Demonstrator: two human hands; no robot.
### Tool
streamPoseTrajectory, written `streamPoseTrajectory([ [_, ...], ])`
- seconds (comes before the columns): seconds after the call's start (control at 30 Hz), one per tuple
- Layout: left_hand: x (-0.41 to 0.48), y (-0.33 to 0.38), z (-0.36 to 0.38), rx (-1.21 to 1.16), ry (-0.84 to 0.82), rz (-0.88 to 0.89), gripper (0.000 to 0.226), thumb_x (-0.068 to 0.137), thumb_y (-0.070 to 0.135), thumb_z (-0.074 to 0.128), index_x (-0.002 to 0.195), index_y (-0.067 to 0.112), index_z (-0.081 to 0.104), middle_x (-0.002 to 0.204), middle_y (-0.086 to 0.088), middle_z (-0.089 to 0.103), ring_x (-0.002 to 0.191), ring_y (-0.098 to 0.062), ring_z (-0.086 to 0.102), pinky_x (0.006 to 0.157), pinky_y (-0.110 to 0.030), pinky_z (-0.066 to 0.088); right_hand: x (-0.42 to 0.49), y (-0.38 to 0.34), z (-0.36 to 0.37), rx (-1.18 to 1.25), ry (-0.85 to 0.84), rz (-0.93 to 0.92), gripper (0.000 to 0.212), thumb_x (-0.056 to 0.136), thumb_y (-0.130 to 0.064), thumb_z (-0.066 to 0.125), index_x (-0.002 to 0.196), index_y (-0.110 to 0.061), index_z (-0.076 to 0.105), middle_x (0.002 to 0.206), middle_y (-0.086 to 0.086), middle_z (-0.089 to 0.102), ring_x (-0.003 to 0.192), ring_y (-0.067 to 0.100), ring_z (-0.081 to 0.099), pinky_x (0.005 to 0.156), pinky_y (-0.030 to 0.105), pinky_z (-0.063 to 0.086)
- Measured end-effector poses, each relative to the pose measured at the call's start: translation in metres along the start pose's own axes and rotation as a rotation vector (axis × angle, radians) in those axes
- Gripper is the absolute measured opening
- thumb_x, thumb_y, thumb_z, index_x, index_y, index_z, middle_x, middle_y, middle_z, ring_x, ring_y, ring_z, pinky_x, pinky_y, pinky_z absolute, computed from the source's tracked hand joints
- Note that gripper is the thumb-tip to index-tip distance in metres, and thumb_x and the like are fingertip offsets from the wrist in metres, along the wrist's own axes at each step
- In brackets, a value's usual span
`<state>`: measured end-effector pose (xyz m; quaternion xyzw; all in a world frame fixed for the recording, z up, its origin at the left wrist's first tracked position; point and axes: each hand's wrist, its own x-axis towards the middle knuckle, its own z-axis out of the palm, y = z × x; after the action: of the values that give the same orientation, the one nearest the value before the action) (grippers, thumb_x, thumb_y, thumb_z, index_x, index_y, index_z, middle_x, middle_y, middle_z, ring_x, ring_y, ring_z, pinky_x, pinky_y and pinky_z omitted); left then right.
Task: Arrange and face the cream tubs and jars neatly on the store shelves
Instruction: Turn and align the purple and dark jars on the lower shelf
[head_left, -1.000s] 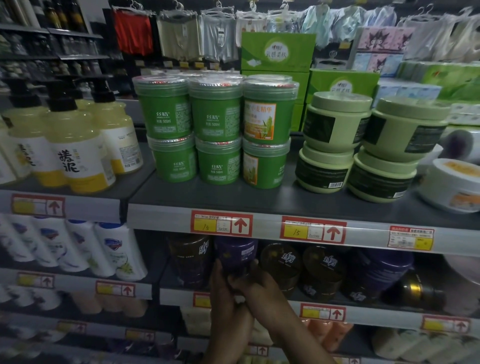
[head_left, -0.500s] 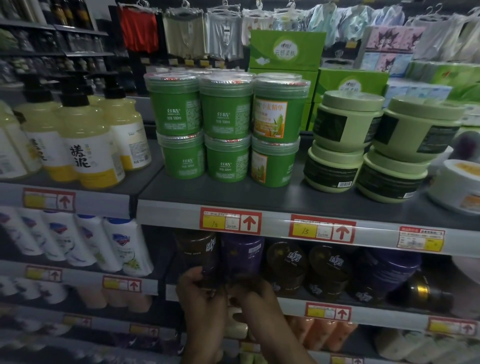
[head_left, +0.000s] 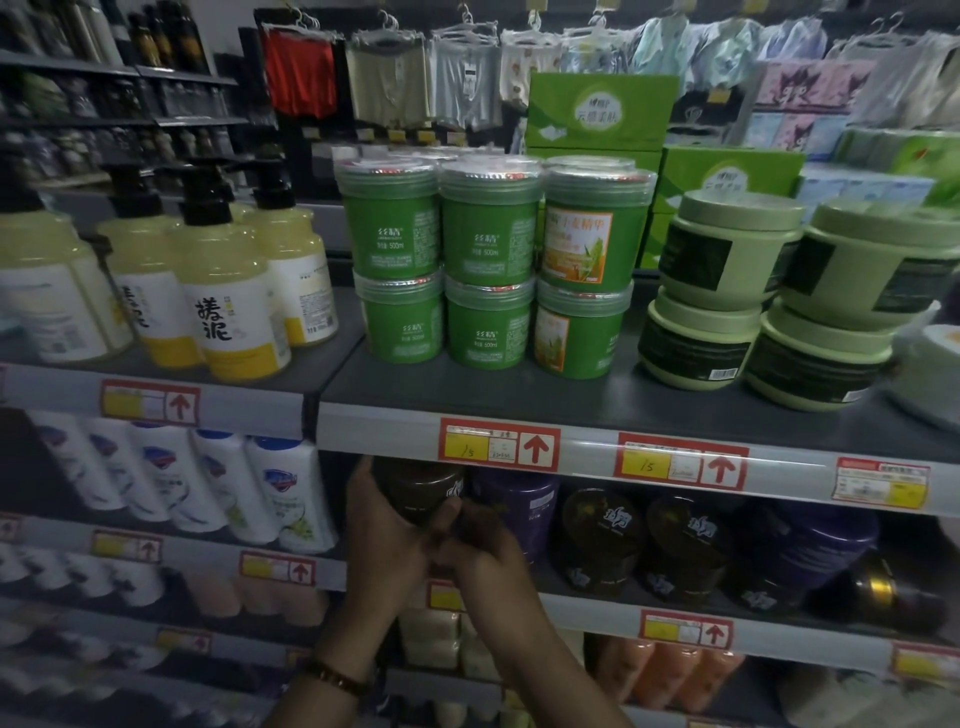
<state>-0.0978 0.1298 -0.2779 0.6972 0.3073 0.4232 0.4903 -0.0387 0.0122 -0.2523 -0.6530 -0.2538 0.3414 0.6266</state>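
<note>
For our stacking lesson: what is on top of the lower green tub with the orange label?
A second orange-labelled green tub stands upright on it, covering the lower tub's lid top.

On the upper shelf (head_left: 571, 395), pump bottles (head_left: 228, 291) stand at the left, tubs (head_left: 488, 249) stacked two high in the middle, and wide jars (head_left: 727, 260), also in twos, at the right, with boxes (head_left: 597, 109) behind them. On the lower shelf (head_left: 587, 610) beneath, a row of jars (head_left: 680, 545) runs rightward from the end jar (head_left: 415, 493), held between the left hand (head_left: 387, 540) and right hand (head_left: 488, 551).
</note>
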Motion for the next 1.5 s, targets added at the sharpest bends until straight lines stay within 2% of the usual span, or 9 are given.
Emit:
streamPoseTrajectory([
  [0.13,0.005,-0.002,0.000,0.004,-0.075,-0.021,0.087,0.066,0.038,0.095,0.138,0.037,0.046,0.131,0.014,0.066,0.124,-0.005,0.063,0.109,-0.045,0.052,0.002,0.000,0.002,0.011,0.017,-0.006,0.046,0.072,-0.022,0.066,0.116,-0.016,0.072,0.112,-0.001,0.080,0.108,0.016,0.074,0.104,0.051,0.057],
  [0.37,0.007,-0.004,0.000,0.039,-0.048,-0.045,0.085,0.068,0.028,0.097,0.135,0.040,0.045,0.125,0.018,0.067,0.115,0.006,0.063,0.098,-0.027,0.052,0.002,-0.001,0.000,0.060,0.004,-0.024,0.046,0.073,-0.014,0.064,0.119,-0.009,0.071,0.116,0.008,0.078,0.115,0.025,0.072,0.108,0.057,0.053],
  [0.57,0.008,-0.007,0.000,0.039,-0.036,-0.041,0.088,0.065,0.028,0.098,0.136,0.038,0.048,0.124,0.020,0.067,0.117,0.002,0.063,0.097,-0.027,0.052,0.004,0.002,-0.001,0.079,-0.016,-0.059,0.049,0.075,-0.013,0.062,0.124,-0.013,0.072,0.121,0.006,0.078,0.118,0.024,0.072,0.110,0.056,0.053],
  [0.7,0.007,-0.003,0.001,0.039,-0.026,-0.033,0.084,0.067,0.025,0.098,0.130,0.045,0.046,0.119,0.022,0.068,0.114,0.006,0.063,0.094,-0.020,0.050,0.005,0.003,-0.002,0.087,-0.014,-0.055,0.046,0.076,-0.014,0.063,0.120,-0.015,0.074,0.119,0.007,0.078,0.119,0.027,0.071,0.110,0.060,0.051],
  [0.87,0.001,-0.002,0.000,0.022,0.005,-0.044,0.090,0.066,0.023,0.098,0.133,0.048,0.042,0.122,0.022,0.066,0.116,0.005,0.062,0.098,-0.025,0.050,0.000,0.001,-0.006,0.081,-0.038,-0.034,0.046,0.077,-0.020,0.065,0.122,-0.018,0.073,0.121,0.003,0.078,0.119,0.023,0.071,0.110,0.057,0.052],
  [1.03,-0.013,0.007,-0.005,0.044,0.059,-0.014,0.088,0.068,0.015,0.095,0.120,0.067,0.047,0.115,0.029,0.068,0.111,0.009,0.063,0.094,-0.022,0.050,-0.002,0.004,-0.006,0.083,-0.042,-0.008,0.052,0.075,-0.030,0.070,0.126,-0.020,0.072,0.123,0.004,0.077,0.121,0.025,0.070,0.111,0.057,0.052],
  [1.2,-0.030,0.013,-0.011,0.044,0.074,-0.005,0.088,0.067,0.014,0.095,0.140,0.037,0.050,0.125,0.019,0.067,0.117,0.005,0.062,0.098,-0.025,0.050,-0.008,0.004,-0.006,0.110,-0.059,0.023,0.054,0.079,-0.033,0.070,0.132,-0.021,0.068,0.123,-0.003,0.078,0.118,0.016,0.072,0.111,0.048,0.054],
  [1.33,-0.047,0.022,-0.014,0.068,0.108,0.005,0.087,0.068,0.012,0.093,0.141,0.033,0.051,0.126,0.020,0.065,0.117,0.007,0.060,0.092,-0.013,0.045,-0.017,0.002,-0.003,0.141,-0.031,0.062,0.055,0.079,-0.041,0.072,0.130,-0.022,0.068,0.118,-0.002,0.079,0.114,0.021,0.074,0.107,0.053,0.056],
  [1.5,-0.072,0.036,-0.009,0.014,0.160,-0.058,0.088,0.068,0.013,0.095,0.137,0.039,0.048,0.122,0.022,0.065,0.114,0.006,0.060,0.095,-0.027,0.049,-0.034,0.001,-0.010,0.154,0.005,0.115,0.048,0.080,-0.046,0.078,0.117,-0.016,0.075,0.113,0.009,0.080,0.113,0.033,0.074,0.106,0.059,0.054],
])
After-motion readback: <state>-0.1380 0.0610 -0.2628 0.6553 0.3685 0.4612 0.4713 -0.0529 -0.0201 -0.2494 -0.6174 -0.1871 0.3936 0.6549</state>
